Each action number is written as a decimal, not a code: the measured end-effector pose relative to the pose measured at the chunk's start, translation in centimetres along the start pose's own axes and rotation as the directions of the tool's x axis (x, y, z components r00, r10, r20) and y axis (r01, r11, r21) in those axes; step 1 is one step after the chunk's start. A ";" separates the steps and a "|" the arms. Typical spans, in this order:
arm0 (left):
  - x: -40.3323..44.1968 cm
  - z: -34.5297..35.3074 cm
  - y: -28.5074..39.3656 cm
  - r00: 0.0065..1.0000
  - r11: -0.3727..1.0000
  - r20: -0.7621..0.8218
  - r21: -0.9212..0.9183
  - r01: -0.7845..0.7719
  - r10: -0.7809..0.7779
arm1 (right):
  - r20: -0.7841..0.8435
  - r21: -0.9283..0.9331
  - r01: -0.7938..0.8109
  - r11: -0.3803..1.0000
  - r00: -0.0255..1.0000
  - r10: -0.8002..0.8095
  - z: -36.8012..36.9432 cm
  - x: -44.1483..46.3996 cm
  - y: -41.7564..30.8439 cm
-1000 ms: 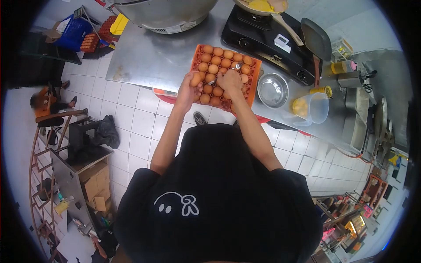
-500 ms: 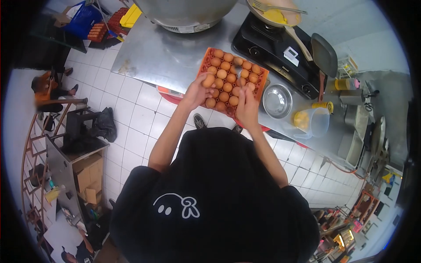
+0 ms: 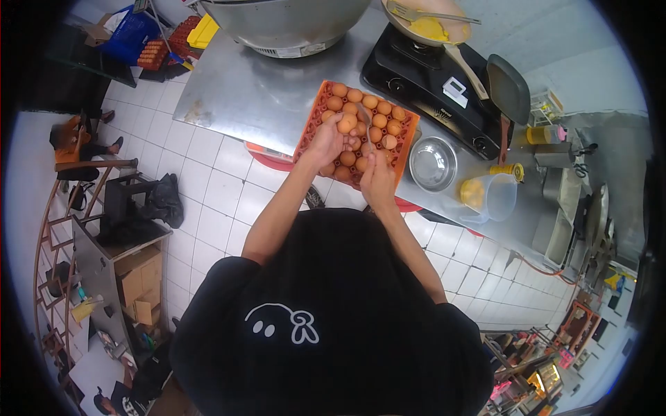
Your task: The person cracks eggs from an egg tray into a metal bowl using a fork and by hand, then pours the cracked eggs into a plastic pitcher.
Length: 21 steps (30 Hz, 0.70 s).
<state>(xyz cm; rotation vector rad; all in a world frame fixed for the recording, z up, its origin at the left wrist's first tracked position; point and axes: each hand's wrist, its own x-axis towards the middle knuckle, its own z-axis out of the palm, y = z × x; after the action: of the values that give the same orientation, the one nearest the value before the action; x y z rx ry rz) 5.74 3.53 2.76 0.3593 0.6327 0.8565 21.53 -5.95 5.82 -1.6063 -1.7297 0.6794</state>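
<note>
An orange tray (image 3: 406,149) of brown eggs lies on the steel table. Above its left part, my left hand (image 3: 329,144) holds a brown egg (image 3: 347,123) between its fingers. My right hand (image 3: 377,182), closed over the tray's lower right part, grips a metal spoon (image 3: 366,125) by the handle, its bowl end pointing up and away beside the held egg. To the right of the tray stands a round metal bowl (image 3: 433,163). A clear plastic jug (image 3: 498,197) with yellow contents is beside the bowl.
On the steel table (image 3: 229,93), a large metal pot (image 3: 291,24) stands at the back. A black stove (image 3: 430,87) carries a pan (image 3: 433,28) with yellow food and a spatula. A dark pan (image 3: 508,90) lies right of it. A person in orange sits at far left.
My left hand has moved right with the egg, toward the tray's middle. The spoon has turned from low over the eggs to pointing up, near the egg. The view has shifted.
</note>
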 end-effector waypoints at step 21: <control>6.5 12.5 -7.9 0.924 0.727 0.094 0.649 0.225 -0.370 | 0.302 0.110 -0.190 0.976 0.941 0.150 -15.0 1.4 9.1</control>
<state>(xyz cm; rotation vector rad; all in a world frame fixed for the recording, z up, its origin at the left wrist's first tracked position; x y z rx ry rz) 21.65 3.24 5.69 0.9241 0.7385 0.2549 38.91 -4.57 8.66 -1.6347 -1.7139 1.1472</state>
